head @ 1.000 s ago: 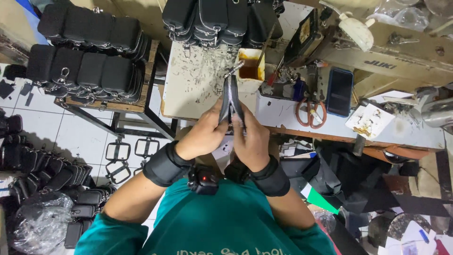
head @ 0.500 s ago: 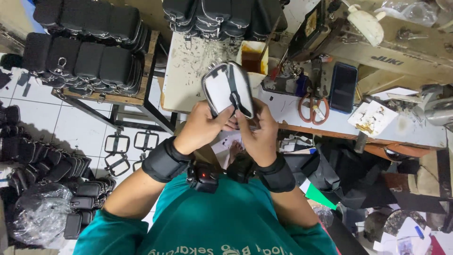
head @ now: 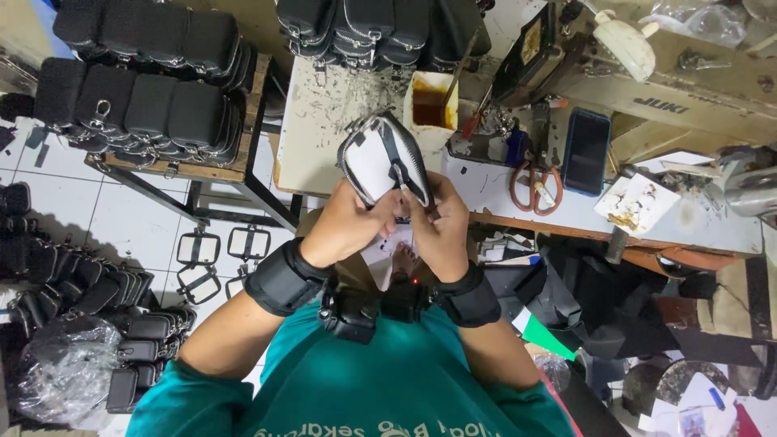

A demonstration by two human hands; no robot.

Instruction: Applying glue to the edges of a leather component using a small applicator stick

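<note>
Pouch [head: 379, 160] now turned flat-side up, was edge-on a second ago; we grip it, left hand [head: 348, 222] and right hand [head: 433, 222] both clamped on, zipper facing us.

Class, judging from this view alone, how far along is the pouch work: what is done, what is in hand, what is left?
Done: stacks of finished black pouches fill the rack. In hand: the left hand and right hand both grip one open pouch, pale lining showing, zipper unclosed. Left: more pouches lie piled on the floor; their state is unclear.
</note>
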